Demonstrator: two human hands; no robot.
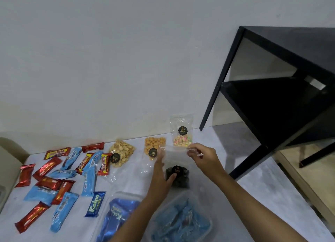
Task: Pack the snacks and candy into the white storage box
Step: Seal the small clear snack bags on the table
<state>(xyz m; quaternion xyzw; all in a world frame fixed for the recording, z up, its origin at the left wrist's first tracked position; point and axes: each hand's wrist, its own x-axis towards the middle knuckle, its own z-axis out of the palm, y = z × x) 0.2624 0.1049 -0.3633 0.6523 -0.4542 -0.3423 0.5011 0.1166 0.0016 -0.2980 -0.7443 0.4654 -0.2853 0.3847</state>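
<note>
Clear pouch of dark snacks [178,178] sits centre of view over the table [130,181], black round label facing up; can't tell if its base touches the top. L hand [160,176] grips the filled lower half, thumb across the front. R hand [204,157] pinches the empty top strip, approx 1 o'clock of the bag. Judged: light, film thin + slippery, contents loose and prob. brittle, weight all low so the top flops. Best hold = under the filled part, top seam pinched only to steer, no squeezing. Translucent tubs [208,225] at 6 o'clock, blue wrappers inside; can't tell which is the white storage box. Other snack pouches [154,145] at 12 o'clock, loose bars [47,169] at 9 o'clock, not yet packed.
</note>
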